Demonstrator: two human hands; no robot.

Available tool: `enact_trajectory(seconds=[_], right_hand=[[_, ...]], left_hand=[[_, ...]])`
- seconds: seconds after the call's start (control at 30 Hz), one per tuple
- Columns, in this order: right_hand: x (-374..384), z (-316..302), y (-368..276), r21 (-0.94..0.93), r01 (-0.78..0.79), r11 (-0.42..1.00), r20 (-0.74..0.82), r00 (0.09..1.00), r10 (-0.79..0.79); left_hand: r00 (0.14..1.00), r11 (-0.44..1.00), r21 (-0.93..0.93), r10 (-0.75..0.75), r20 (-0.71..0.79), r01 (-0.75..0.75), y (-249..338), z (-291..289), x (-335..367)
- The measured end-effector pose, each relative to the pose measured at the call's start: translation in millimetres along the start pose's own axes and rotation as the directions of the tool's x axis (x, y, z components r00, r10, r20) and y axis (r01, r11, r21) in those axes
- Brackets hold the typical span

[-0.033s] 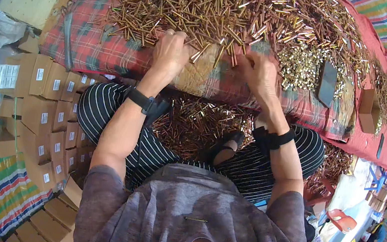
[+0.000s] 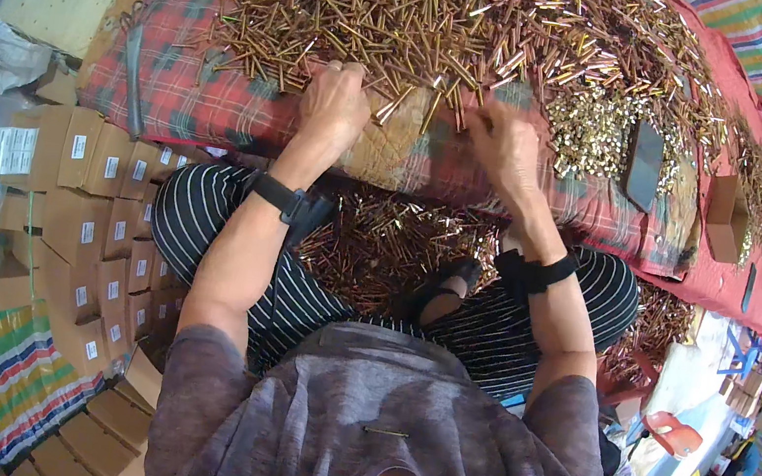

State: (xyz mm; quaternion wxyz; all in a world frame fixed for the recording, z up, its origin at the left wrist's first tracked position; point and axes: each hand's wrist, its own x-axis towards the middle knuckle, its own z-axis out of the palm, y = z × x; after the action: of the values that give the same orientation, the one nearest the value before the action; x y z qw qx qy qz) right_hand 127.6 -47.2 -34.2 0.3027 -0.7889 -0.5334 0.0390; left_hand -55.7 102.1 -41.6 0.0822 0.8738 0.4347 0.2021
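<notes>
Screws [image 2: 386, 20] lay heaped over the plaid-draped desk [image 2: 192, 108], boxes [image 2: 74, 224] banked leftward; left hand [image 2: 334, 106] and right hand [image 2: 511, 154] curled, fingers' grip impossible to tell.

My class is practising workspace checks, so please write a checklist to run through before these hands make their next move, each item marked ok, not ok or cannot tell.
1. Long metal fasteners within reach: ok, piled right in front of both hands.
2. Left hand grip visible: cannot tell, curled fingers hide it.
3. Right hand holding a fastener: cannot tell, fingertips too unclear.
4. Small shiny pieces separated from the long fasteners: not ok, the heaps meet.
5. Dark flat slab away from the small pieces: not ok, lying among them.
6. Long-handled tool apart from the hands: ok, at far left.
</notes>
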Motion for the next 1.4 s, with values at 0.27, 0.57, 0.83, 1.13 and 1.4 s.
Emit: enact_trajectory(seconds=[0.27, 0.57, 0.83, 1.13, 1.4], right_hand=[[1, 17, 3, 0.03, 0.002, 1.0, 0.041, 0.999, -0.004], [25, 0, 27, -0.239, 0.043, 0.97, -0.145, 0.986, -0.08], [36, 3, 32, -0.451, 0.221, 0.865, -0.16, 0.933, -0.322], [0, -17, -24, 0.068, 0.17, 0.983, -0.046, 0.985, -0.168], [-5, -18, -25, -0.003, 0.263, 0.965, -0.087, 0.961, -0.262]], left_hand=[[0.965, 0.988, -0.089, -0.1, 0.243, 0.124, 17, -18, 0], [0.768, -0.053, -0.766, 0.043, 0.639, 0.64, 32, -8, -15], [0.791, -0.061, -0.789, 0.064, 0.608, 0.612, 44, -5, -18], [0.884, 0.142, -0.881, 0.068, 0.463, 0.451, 52, -11, -18], [0.927, 0.349, -0.896, 0.151, 0.344, 0.276, 51, -6, -18]])
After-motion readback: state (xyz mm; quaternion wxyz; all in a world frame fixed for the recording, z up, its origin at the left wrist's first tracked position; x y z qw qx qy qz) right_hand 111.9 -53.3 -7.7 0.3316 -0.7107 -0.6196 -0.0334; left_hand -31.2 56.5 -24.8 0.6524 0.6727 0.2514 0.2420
